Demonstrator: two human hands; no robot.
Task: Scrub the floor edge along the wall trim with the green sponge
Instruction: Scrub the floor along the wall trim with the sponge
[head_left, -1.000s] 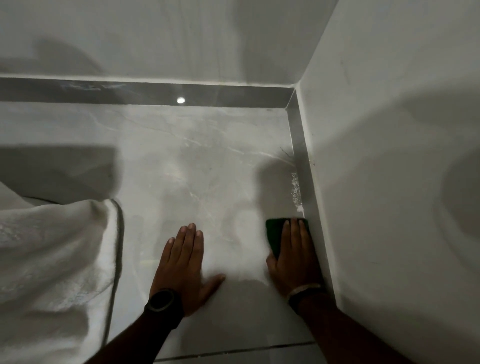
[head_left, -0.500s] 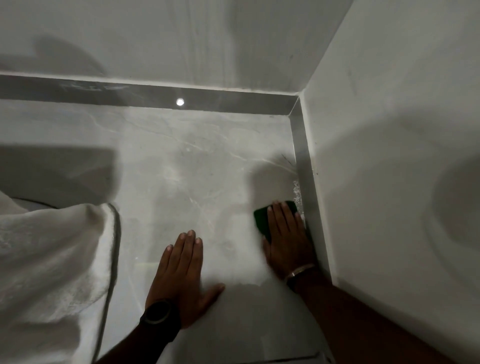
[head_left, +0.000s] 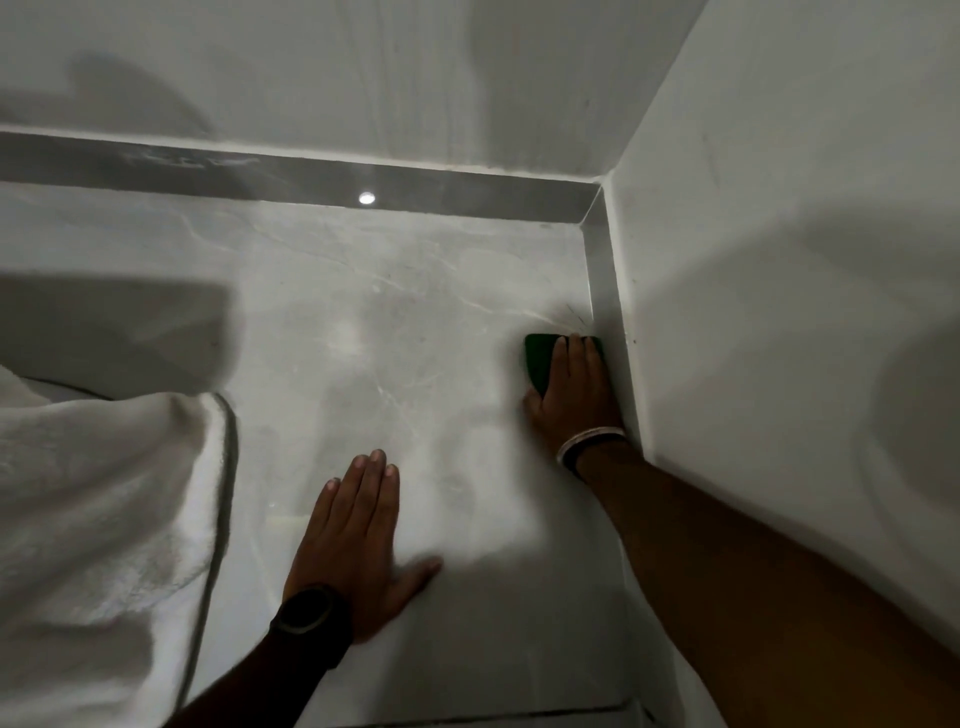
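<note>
Looking down on a grey marbled floor (head_left: 415, 322) boxed in by white walls (head_left: 779, 260) with a grey trim (head_left: 605, 291) at their foot. A white towel (head_left: 93, 493) lies bunched at the left edge. No containers in shot. Left hand (head_left: 353, 540) is spread flat, palm on the tile, holding nothing, a dark watch (head_left: 306, 610) on the wrist. Right hand (head_left: 571, 395) presses flat-fingered on the sponge (head_left: 540, 358), pinning it to the floor right against the right-hand trim, near the corner. A pale bangle (head_left: 587, 441) rings that wrist.
</note>
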